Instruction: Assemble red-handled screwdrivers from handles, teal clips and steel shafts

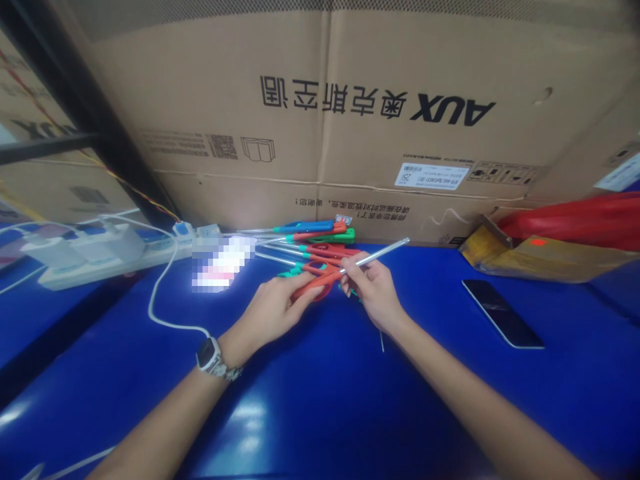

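My left hand [274,308] grips the orange handle of a long-nosed gas lighter [327,280]. Its bare metal tube slants up to the right, past the fingers of my right hand [373,290]. That hand is closed on the lighter where the tube joins the handle. Some green bits show under the right fingers, too small to make out. Just behind both hands lies a pile of similar lighters, among them a blue lighter [313,227], a green lighter [345,236] and several red ones, tubes pointing left.
A large cardboard box [200,80] walls off the back of the blue table [300,400]. To the left are a lit, pixelated screen [225,263], a white power strip [65,275] and cables. At right lie a dark phone [501,313] and an open carton [540,259] with red contents.
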`<state>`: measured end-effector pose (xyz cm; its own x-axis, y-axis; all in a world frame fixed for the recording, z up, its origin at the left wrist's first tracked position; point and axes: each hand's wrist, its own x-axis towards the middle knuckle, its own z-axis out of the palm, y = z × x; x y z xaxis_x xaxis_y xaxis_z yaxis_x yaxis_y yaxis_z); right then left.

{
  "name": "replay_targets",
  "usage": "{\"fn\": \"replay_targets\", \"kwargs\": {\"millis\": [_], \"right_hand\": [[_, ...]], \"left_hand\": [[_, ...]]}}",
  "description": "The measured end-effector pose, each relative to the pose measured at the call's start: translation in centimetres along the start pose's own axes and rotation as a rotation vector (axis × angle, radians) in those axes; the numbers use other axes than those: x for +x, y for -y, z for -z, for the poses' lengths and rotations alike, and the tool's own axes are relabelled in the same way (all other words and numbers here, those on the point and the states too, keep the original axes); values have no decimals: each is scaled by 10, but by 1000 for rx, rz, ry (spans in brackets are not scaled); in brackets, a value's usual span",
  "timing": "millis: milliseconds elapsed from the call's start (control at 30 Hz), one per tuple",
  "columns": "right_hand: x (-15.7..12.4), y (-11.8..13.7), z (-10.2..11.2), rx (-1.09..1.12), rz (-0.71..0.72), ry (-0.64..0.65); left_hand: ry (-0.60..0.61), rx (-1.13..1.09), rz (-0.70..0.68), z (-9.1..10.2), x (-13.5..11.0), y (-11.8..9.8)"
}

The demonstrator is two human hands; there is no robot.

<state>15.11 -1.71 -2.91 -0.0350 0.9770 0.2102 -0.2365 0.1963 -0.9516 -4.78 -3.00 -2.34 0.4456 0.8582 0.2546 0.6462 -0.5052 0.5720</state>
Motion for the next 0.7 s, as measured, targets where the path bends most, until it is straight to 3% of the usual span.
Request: {"fn": "replay_targets", "kwargs": {"millis": [333,700], "right_hand": [[-8,0,-8,-76,36,122],[-9,-8,-23,-90,101,-94]], "left_hand": [[-18,43,6,0,-1,-3],[-18,-122,76,-8,2,-10]]}}
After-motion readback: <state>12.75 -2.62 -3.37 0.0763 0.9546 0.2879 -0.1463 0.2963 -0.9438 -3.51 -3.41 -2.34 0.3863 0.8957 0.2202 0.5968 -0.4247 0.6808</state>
